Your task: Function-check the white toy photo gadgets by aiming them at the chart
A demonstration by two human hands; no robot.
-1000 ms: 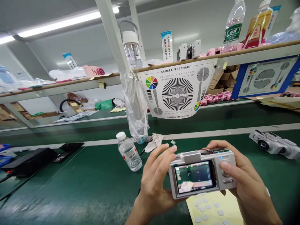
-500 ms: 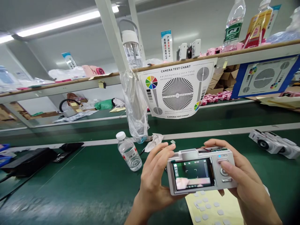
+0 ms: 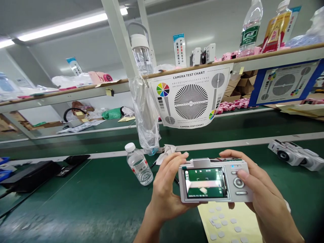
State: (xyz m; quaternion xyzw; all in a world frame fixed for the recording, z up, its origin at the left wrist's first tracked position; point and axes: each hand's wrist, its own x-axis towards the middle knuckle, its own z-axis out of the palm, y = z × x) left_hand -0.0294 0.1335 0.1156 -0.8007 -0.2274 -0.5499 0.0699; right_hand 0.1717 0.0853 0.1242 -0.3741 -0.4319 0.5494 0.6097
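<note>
Between my two hands is a silver-white digital camera [image 3: 215, 182], its lit screen facing me and a blue light glowing at its upper right. My left hand [image 3: 168, 189] grips the camera's left end, fingers along the far side and top. Around the right end wraps my right hand [image 3: 263, 189], its thumb on the back by the small upper buttons. The screen shows a green surface with a pale band and frame marks. Below the camera lies a yellow sheet [image 3: 225, 222] with several small whitish pads on it.
A camera test chart [image 3: 191, 101] hangs from the shelf ahead. On the green bench stand a water bottle [image 3: 139, 165] and, at right, white cameras [image 3: 291, 153]. A black device [image 3: 32, 175] with cables lies at left. A clear plastic bag [image 3: 145, 118] hangs by the post.
The camera has tilted and shifted slightly left and up in my hands. My right thumb has moved up off the round control pad. The picture on the screen has changed.
</note>
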